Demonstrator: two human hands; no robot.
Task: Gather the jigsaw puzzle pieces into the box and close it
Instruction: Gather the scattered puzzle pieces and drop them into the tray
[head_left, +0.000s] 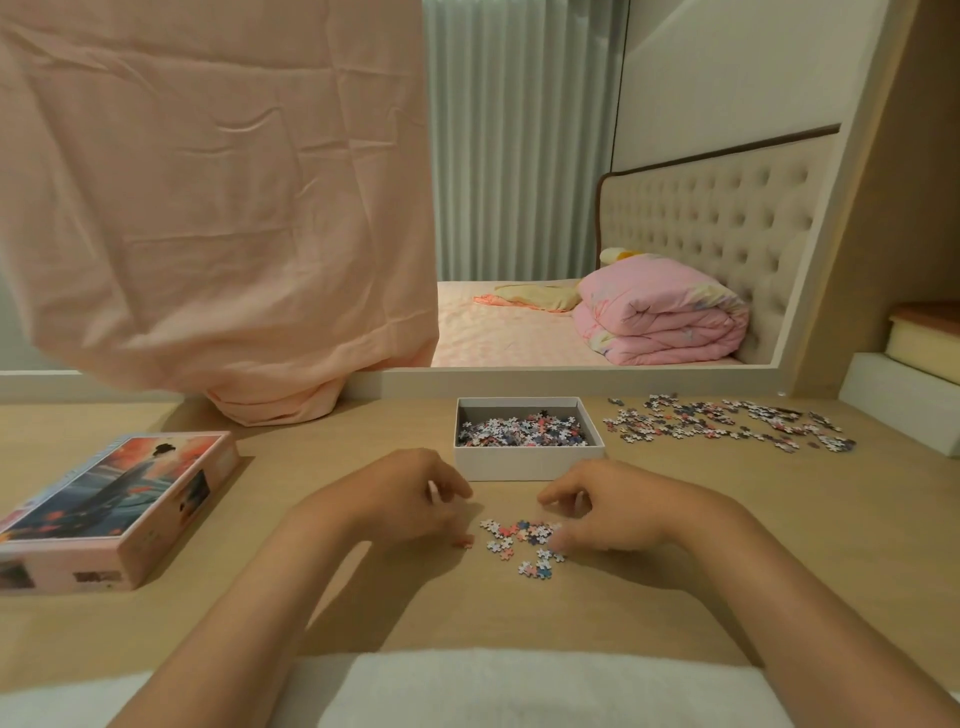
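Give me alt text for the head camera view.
Left hand and right hand flank a small cluster of jigsaw pieces on a wooden table, before an open white box holding pieces. A larger scatter lies right of the box; the illustrated lid sits at left.

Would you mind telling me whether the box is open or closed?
Open: the box shows loose pieces inside, and its lid lies apart on the left.

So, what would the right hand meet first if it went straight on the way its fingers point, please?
The right hand would likely meet the small cluster of puzzle pieces first, then the left hand.
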